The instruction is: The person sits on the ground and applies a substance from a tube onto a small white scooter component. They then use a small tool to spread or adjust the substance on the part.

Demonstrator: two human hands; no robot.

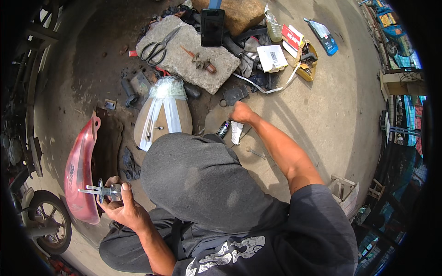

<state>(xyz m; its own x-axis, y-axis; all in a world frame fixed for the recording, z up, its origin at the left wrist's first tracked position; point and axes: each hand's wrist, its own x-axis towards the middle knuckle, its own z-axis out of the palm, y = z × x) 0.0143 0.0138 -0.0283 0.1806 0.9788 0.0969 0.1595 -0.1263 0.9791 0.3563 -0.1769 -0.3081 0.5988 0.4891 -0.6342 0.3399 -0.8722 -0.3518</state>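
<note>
My left hand (126, 209), at the lower left, is closed round a metal part (109, 191) with a round flange and thin prongs pointing left. Farther ahead on the ground, my right hand (242, 113) is closed; its fingertips are hidden, so what it holds cannot be made out. Just beyond it lies a flat dark piece (235, 94) with a small ring (223, 103) beside it. Close under the right hand are a crumpled white wrapper (236, 133) and a small dark tube (223, 129).
Scissors (159, 48) and a rusty-tipped part (205, 65) lie on a concrete slab (186, 34). Behind stands a phone (212, 30). To its right are a white box (272, 59) and a yellow container (307, 69) of small hardware. Left are a red panel (79, 177) and a wheel (48, 221).
</note>
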